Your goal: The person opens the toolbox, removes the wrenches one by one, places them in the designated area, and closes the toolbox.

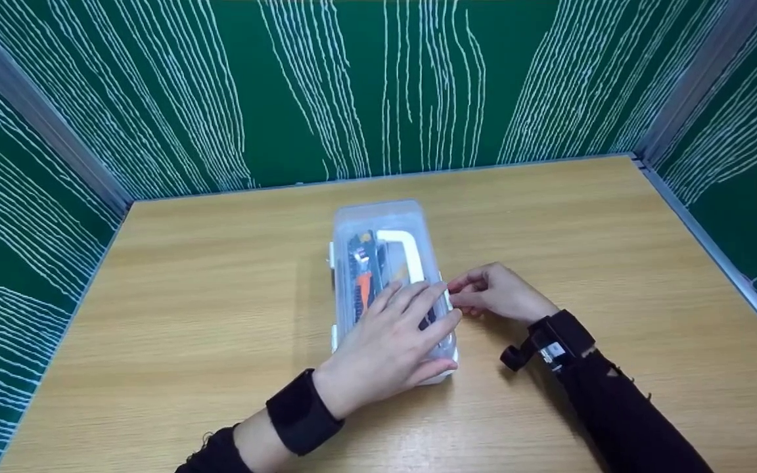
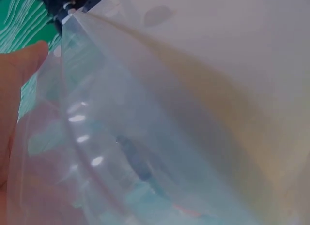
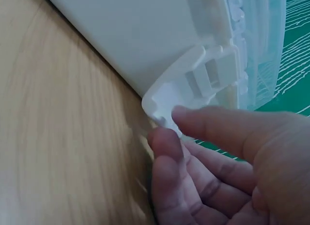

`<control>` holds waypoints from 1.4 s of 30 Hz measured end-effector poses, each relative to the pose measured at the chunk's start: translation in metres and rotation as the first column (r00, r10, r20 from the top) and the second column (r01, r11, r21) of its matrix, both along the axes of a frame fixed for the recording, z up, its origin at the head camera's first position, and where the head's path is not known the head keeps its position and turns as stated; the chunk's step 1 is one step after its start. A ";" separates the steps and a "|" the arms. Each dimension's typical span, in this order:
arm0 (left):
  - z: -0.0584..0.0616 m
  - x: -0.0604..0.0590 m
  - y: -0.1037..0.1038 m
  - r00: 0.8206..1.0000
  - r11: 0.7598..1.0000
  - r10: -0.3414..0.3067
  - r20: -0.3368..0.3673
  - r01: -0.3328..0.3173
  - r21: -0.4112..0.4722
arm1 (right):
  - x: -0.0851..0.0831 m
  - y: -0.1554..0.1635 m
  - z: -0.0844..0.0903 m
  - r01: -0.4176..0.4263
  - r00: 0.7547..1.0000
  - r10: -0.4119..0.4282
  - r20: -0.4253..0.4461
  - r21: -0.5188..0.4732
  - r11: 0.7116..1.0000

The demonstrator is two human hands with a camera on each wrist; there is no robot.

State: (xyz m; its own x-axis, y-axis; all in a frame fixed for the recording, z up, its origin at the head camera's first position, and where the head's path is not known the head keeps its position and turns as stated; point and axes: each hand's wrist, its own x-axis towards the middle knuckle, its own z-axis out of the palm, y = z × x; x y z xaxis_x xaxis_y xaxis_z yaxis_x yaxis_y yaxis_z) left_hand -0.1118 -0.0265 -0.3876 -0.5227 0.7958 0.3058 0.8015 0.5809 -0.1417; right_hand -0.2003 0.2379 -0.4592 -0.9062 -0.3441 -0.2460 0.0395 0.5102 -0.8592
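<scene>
A long plastic toolbox (image 1: pixel 378 213) with a see-through lid stands on the table. Through the lid show an orange-handled tool (image 1: pixel 363 289) and a white angled bar (image 1: pixel 410 253); their exact kinds are unclear. My left hand (image 1: pixel 391 341) lies across the near half of the lid, fingers spread and fairly straight, hiding part of the contents. On the box's right side, my right hand (image 1: pixel 500 292) pinches the edge of a white latch (image 3: pixel 169 99) between thumb and fingertips. That latch stands out at an angle from the white side wall (image 3: pixel 131 31).
The wooden table (image 1: pixel 221 295) extends around the box on every side. Green panels with white streaks (image 1: pixel 299 85) rise at the back, left and right. Two more white latches sit on the box's left side, one of them the far latch (image 1: pixel 332 255).
</scene>
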 end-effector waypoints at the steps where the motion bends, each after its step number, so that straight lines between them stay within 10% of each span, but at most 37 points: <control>1: 0.000 0.000 0.000 1.000 1.000 0.000 0.004 0.000 -0.001 | 0.000 -0.001 0.000 -0.016 1.000 0.016 -0.004 0.003 1.000; 14: 0.009 -0.008 -0.016 0.992 0.982 -0.028 0.126 0.004 0.189 | 0.001 -0.004 0.006 -0.043 0.998 0.042 -0.047 -0.025 0.999; 22: 0.013 -0.018 -0.045 0.953 0.894 0.108 0.284 -0.218 0.392 | 0.000 -0.004 0.012 -0.023 0.990 0.011 -0.138 -0.085 0.996; 27: 0.013 -0.026 -0.058 0.872 0.777 0.230 0.433 -0.432 0.458 | 0.001 -0.003 0.014 -0.036 0.982 0.018 -0.187 -0.094 0.995; 33: 0.005 -0.034 -0.074 0.723 0.647 0.242 0.648 -0.618 0.448 | 0.002 -0.004 0.015 -0.070 0.978 0.049 -0.200 -0.099 0.993; 38: -0.006 -0.036 -0.084 0.615 0.583 0.162 0.772 -0.691 0.428 | 0.004 -0.005 0.015 -0.093 0.980 0.071 -0.187 -0.110 0.990; 42: -0.011 -0.036 -0.087 0.573 0.569 0.085 0.815 -0.699 0.432 | 0.005 -0.006 0.017 -0.104 0.981 0.081 -0.178 -0.121 0.987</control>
State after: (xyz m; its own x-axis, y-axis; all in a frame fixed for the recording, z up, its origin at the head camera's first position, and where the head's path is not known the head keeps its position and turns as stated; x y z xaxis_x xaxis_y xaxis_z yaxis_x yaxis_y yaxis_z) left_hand -0.1477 -0.1136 -0.3986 -0.9867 0.1583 0.0358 0.1134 0.5150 0.8496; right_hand -0.1954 0.2319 -0.4426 -0.8936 -0.4473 -0.0376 -0.1564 0.3888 -0.9079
